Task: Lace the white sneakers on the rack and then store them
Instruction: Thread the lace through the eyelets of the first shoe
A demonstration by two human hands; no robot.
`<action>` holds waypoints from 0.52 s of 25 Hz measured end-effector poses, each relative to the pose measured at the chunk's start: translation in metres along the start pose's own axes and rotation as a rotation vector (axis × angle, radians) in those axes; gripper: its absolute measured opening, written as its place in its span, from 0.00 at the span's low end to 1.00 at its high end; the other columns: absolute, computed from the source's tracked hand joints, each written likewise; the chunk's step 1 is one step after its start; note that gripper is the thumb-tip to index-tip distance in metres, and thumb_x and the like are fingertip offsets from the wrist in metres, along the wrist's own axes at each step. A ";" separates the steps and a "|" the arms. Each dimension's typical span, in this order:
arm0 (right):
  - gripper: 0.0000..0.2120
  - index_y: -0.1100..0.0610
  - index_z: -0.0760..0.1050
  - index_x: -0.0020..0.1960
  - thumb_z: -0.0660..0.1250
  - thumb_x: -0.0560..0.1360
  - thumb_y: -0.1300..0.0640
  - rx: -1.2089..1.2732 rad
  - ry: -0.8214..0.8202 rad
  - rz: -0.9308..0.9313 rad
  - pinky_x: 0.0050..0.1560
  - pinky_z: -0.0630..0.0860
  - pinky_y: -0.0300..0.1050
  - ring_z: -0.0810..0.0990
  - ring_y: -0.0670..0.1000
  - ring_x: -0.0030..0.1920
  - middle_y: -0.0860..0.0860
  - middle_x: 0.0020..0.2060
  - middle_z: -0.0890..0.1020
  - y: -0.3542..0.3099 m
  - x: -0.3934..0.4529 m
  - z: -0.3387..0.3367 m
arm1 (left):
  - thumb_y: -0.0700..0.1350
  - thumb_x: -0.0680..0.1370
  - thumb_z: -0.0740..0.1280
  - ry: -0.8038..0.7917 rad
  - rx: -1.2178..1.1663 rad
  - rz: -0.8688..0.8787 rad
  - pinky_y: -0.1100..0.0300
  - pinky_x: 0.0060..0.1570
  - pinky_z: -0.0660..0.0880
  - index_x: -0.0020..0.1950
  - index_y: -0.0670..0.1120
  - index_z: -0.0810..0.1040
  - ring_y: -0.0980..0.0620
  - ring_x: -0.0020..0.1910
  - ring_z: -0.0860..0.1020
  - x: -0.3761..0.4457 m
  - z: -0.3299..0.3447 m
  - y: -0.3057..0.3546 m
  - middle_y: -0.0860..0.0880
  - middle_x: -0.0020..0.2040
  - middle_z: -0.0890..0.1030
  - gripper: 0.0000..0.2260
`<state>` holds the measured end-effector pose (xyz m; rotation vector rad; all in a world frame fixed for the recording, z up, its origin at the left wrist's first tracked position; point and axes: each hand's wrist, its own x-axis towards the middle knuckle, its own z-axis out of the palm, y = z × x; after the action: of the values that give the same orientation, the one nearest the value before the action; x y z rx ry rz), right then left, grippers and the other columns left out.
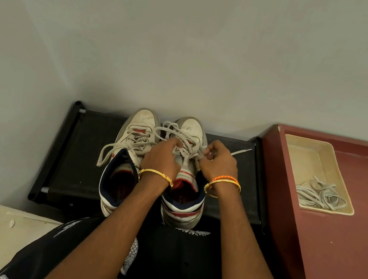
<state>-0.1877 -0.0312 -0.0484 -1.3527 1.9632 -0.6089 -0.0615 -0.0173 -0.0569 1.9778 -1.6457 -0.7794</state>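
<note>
White sneakers, left and right, side by side on black rack. Left hand and right hand both pinch right sneaker's laces, fingers curled. Spare laces in tray, far right

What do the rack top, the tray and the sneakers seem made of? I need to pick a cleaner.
Rack top: looks like black fabric stretched between tubes, matte; metal tube ends show at its left side. Tray: probably cream plastic, smooth with a slight sheen. Sneakers: likely white leather or a synthetic, perforated at the toe, scuffed.
</note>
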 end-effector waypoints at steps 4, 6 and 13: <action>0.11 0.49 0.78 0.56 0.64 0.75 0.58 -0.358 -0.052 -0.266 0.51 0.73 0.50 0.73 0.57 0.56 0.55 0.56 0.71 -0.005 -0.002 0.009 | 0.36 0.75 0.63 0.019 -0.054 -0.038 0.49 0.53 0.76 0.61 0.47 0.73 0.43 0.55 0.78 0.001 0.000 -0.002 0.45 0.54 0.81 0.16; 0.13 0.48 0.77 0.59 0.64 0.76 0.57 -0.532 -0.068 -0.322 0.55 0.72 0.53 0.71 0.57 0.60 0.55 0.59 0.71 -0.007 0.002 0.013 | 0.36 0.75 0.63 0.041 -0.069 -0.066 0.53 0.51 0.76 0.61 0.47 0.73 0.44 0.53 0.79 0.000 0.000 -0.003 0.45 0.52 0.81 0.15; 0.08 0.57 0.79 0.44 0.65 0.76 0.54 0.071 0.215 -0.022 0.41 0.70 0.43 0.76 0.54 0.43 0.55 0.46 0.78 0.014 0.009 0.009 | 0.38 0.75 0.65 0.076 -0.057 -0.115 0.50 0.48 0.74 0.59 0.44 0.70 0.39 0.50 0.78 0.000 -0.002 -0.002 0.41 0.50 0.80 0.14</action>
<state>-0.1922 -0.0352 -0.0662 -1.3123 2.0760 -0.8567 -0.0593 -0.0166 -0.0568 2.0510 -1.4614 -0.7738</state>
